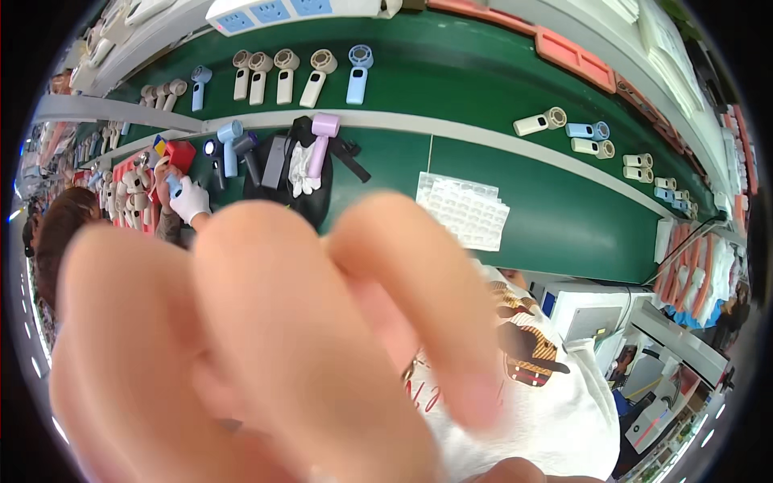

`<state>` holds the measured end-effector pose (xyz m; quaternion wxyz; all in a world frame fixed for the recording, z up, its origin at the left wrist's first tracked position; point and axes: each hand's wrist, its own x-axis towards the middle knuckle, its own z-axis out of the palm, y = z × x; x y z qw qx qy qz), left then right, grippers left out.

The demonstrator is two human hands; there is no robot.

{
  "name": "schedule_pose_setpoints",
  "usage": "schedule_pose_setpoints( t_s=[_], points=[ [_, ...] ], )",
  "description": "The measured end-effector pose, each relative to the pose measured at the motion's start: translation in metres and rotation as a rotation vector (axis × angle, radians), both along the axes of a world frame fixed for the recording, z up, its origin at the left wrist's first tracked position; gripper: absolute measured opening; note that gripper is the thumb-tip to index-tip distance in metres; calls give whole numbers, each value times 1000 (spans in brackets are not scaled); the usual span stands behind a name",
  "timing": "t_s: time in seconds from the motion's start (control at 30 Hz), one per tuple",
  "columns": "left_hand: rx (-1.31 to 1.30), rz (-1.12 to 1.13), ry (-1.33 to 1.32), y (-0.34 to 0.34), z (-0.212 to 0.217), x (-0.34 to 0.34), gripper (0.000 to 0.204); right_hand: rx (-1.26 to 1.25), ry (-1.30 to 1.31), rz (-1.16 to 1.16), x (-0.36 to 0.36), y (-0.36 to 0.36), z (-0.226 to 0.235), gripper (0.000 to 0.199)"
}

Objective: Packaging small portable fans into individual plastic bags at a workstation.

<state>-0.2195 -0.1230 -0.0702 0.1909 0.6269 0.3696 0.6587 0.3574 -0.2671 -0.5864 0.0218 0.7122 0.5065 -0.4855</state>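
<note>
My left hand [266, 346], very close and blurred, fills the lower left; its bent fingers are apart, with nothing visible between them. It hides much of the near side. At the bottom edge shows a bit of skin [515, 472]; I cannot tell whether it belongs to my right hand. Beyond my fingers, a lilac handheld fan [322, 145] lies over a white glove [303, 169] on a black bag [314, 205]. A blue handheld fan [230, 149] and dark devices stand beside it. Right of my fingers, white sheets with rows of pale shapes [467, 211] lie on the green table [564, 217].
Along the raised green shelf [451, 72] lie several beige fans [284, 76] and blue fans [358, 74]. A white power strip [290, 10] and coral trays [573, 60] line its back. At left, a co-worker's white-gloved hand [190, 200] works near a red box [179, 154].
</note>
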Motion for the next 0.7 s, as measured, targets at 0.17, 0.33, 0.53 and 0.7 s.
schedule_pose_setpoints(
  t_s=[0.17,0.33,0.53,0.7],
  points=[
    [87,25,-4,12,-9,13,31,26,12,28,-50,33,53,24],
    [132,70,-34,14,-19,29,31,-10,8,-17,-49,32,82,25],
    [223,141,-11,14,-31,29,31,-25,49,-15,-54,22,78,26],
    [332,238,-24,22,-38,39,31,62,5,75,-56,30,75,26]
  ],
)
